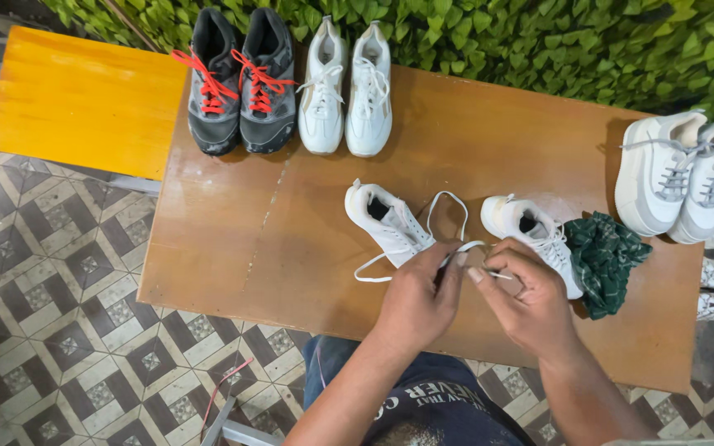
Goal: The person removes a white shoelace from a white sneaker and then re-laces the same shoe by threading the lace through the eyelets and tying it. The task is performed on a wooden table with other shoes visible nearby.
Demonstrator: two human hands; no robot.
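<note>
While both hands pinch its lace (448, 216), white sneaker (387, 221) lies unlaced.

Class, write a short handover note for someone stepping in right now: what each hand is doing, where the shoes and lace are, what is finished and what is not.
Left hand: pinching the white lace of the near white shoe.
Right hand: pinching the same lace's end beside the left hand.
That shoe lies on the brown table, lace looped loose beyond its toe.
Its partner shoe lies to the right, laced, touching a green cloth.
Done: black pair with red laces and white pair stand laced at the far edge; another white pair at the right.
Left: the near shoe's lace is not yet tied.
</note>
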